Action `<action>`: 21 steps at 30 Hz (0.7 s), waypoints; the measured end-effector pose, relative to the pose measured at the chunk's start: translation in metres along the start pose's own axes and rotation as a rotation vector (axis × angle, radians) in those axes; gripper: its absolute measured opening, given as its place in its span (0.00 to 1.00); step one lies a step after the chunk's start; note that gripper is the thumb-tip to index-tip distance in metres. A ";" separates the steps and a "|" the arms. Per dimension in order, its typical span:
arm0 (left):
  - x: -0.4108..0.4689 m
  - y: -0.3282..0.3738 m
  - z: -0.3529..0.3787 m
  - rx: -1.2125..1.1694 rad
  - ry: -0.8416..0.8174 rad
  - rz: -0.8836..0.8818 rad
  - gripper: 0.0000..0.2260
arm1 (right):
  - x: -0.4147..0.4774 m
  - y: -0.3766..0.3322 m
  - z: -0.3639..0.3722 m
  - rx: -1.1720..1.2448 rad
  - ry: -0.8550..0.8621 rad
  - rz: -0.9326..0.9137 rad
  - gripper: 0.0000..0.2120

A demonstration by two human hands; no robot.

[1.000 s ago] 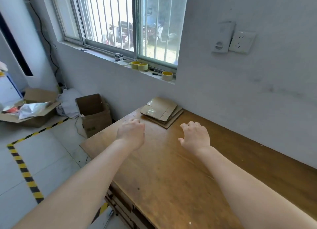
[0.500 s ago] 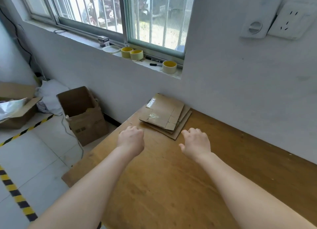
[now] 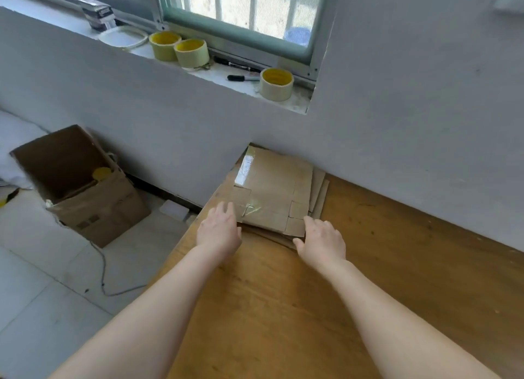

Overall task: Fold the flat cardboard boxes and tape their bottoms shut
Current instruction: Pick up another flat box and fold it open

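A stack of flat cardboard boxes (image 3: 276,188) lies at the far left corner of the wooden table (image 3: 368,279), against the wall. The top one carries strips of clear tape. My left hand (image 3: 219,229) touches the stack's near left corner with straight fingers. My right hand (image 3: 321,242) sits at the near right corner, fingers relaxed, its thumb at the lower edge. Three yellow-cored tape rolls stand on the windowsill: two together (image 3: 178,48) and one apart (image 3: 276,83).
An open brown cardboard box (image 3: 82,183) stands on the tiled floor left of the table, with a cable trailing beside it. A black marker (image 3: 242,78) lies on the windowsill. The grey wall runs along the table's far edge.
Both hands moved forward from loosely curled over the table to reach the near edge of the cardboard stack, and their fingers straightened. The view moved closer to the stack.
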State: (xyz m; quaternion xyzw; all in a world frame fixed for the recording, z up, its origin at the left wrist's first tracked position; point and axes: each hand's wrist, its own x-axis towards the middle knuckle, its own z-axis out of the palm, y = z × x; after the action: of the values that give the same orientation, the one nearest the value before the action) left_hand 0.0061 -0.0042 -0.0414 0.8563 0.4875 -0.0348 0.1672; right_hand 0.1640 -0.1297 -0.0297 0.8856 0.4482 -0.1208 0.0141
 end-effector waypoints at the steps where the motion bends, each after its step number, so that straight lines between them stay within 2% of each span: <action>1: 0.006 -0.001 0.002 -0.030 -0.011 -0.008 0.23 | 0.004 -0.003 0.003 0.028 0.003 0.026 0.25; 5: 0.021 -0.003 0.005 -0.188 0.016 -0.087 0.20 | 0.011 -0.009 0.011 0.203 0.048 0.156 0.26; 10: 0.030 -0.008 0.006 -0.453 0.010 -0.260 0.18 | 0.016 -0.009 0.016 0.498 0.025 0.367 0.26; 14: 0.015 -0.010 0.005 -0.651 0.003 -0.372 0.19 | 0.005 -0.011 0.013 0.749 0.079 0.448 0.17; 15: 0.010 -0.012 0.006 -0.695 0.016 -0.396 0.17 | 0.001 -0.010 0.013 0.807 0.097 0.467 0.15; 17: -0.003 -0.012 0.009 -0.765 0.037 -0.440 0.10 | -0.010 -0.008 0.012 0.940 0.112 0.493 0.15; 21: -0.039 0.000 0.017 -0.974 0.051 -0.514 0.11 | -0.043 0.001 0.012 1.144 0.116 0.462 0.15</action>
State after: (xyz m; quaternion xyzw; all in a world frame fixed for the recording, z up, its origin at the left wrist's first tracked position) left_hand -0.0128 -0.0413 -0.0487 0.5337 0.6445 0.1760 0.5185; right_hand 0.1384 -0.1657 -0.0317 0.8321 0.1094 -0.2874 -0.4615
